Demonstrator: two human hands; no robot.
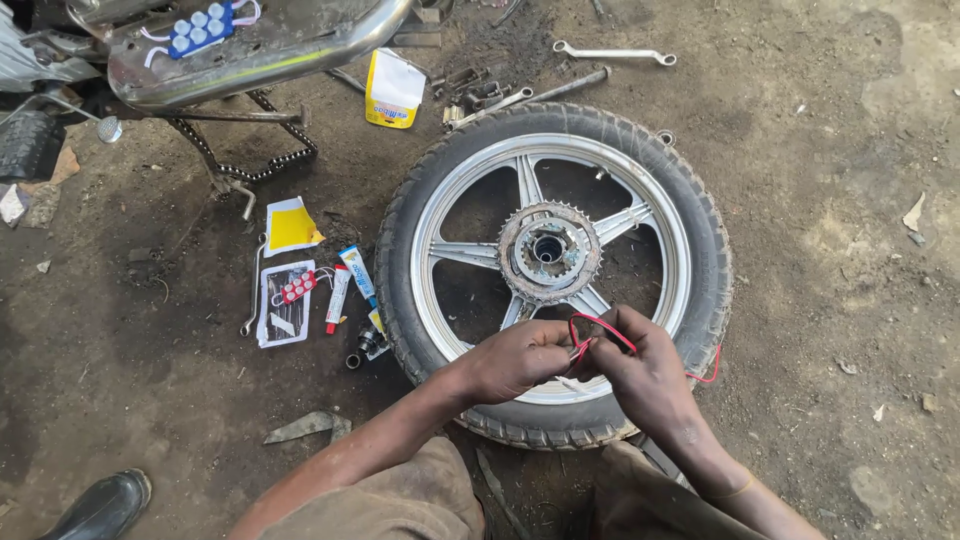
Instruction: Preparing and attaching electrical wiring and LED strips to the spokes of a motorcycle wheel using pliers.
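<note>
A thin red wire [600, 327] is being worked between both hands, low over the near rim of a motorcycle wheel [555, 270] that lies flat on the dirt floor [820, 250]. The left hand [515, 358] is closed, its fingertips pinched on the wire where the loop begins; the right hand [640, 365] is closed too, gripping the same wire just beside it, knuckle almost to knuckle. One end of the wire is seen arching up in a small loop above the thumbs, the other trailing out to the right past the tyre.

The step in hand appears to be twisting or joining the wire (the exact joint is hidden by the fingers). A fine, steady pinch and a small turn of the fingertips would seem to be called for next, with the slack kept out of the spokes.

The wheel is cast alloy, dull silver, with flat spokes and a knobbly black tyre; a rusty toothed sprocket [545, 252] sits at its hub. To the left, small tubes and packets [340, 290] are scattered, and beyond the wheel a spanner [612, 53] lies in the grit.
</note>
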